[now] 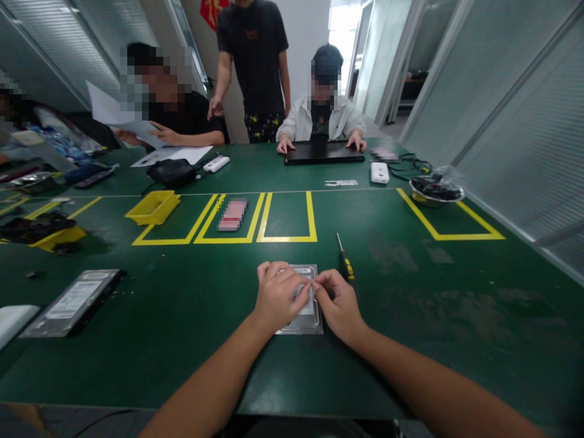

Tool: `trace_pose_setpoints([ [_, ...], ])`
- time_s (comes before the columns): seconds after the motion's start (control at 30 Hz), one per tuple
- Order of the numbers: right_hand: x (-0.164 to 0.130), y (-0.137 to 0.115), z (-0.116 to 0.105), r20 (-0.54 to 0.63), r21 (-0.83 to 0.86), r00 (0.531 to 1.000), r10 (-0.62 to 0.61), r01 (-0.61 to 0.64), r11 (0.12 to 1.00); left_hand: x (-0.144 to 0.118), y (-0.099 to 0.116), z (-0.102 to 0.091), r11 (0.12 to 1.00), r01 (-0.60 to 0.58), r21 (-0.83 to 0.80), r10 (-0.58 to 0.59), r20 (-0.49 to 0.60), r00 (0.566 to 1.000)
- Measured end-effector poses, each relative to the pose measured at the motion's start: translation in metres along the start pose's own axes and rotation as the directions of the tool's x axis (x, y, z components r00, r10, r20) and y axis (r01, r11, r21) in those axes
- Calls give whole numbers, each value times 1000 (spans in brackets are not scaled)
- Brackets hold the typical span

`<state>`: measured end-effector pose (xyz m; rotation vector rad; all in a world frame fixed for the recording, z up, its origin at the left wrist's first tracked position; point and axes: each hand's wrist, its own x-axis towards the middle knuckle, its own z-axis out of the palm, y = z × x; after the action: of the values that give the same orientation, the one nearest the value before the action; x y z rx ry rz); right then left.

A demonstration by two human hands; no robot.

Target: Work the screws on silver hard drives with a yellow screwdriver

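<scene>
A silver hard drive (301, 323) lies flat on the green table in front of me, partly covered by my hands. My left hand (281, 295) rests over its left and upper part, thumb and fingers drawn together near the drive's right side. From the right, my right hand (338, 303) meets it there, its thumb and forefinger pinched. Whatever sits between the fingertips is too small to make out. Just beyond my right hand lies a screwdriver (347, 263) with a yellow and black handle, its shaft pointing away from me.
A second hard drive (77, 301) lies at the left. Farther back are a yellow tray (154, 208), a pixelated pink object (233, 215) and a metal bowl of dark parts (437, 190). Across the table, a person in a white jacket (298, 118) touches a black flat panel (323, 152).
</scene>
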<state>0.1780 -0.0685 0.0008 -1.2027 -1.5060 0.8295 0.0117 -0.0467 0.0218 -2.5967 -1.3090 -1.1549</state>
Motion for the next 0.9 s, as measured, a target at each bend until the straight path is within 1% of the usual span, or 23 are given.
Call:
trace_pose_setpoints([
  [0.17,-1,-3,-1,36,-109,996,-77,80,991,-2,0,1,999,37,-7,-37,41,998],
  [0.33,1,-2,-3,78,-210,984,-161,174,962,-3,-2,2,991,130,-9,-129,93,987],
  [0.53,6,2,-6,199,-319,940,-275,328,889,-3,-7,1,981,192,-6,-190,130,973],
  [0.6,3,0,-7,249,-359,916,-315,389,848,-3,-8,1,979,206,6,-205,129,970],
  [0.63,0,-1,-8,285,-392,898,-335,428,814,-3,-9,1,977,211,12,-211,127,969],
  [0.7,-7,-6,-8,388,-474,851,-354,513,715,-3,-9,2,976,218,21,-219,119,968],
  [0.77,-14,-12,-9,475,-526,819,-323,558,642,-3,-9,3,976,218,26,-220,109,969],
  [0.9,-24,-20,-9,544,-563,799,-256,574,595,-2,-9,5,972,233,31,-235,87,968],
])
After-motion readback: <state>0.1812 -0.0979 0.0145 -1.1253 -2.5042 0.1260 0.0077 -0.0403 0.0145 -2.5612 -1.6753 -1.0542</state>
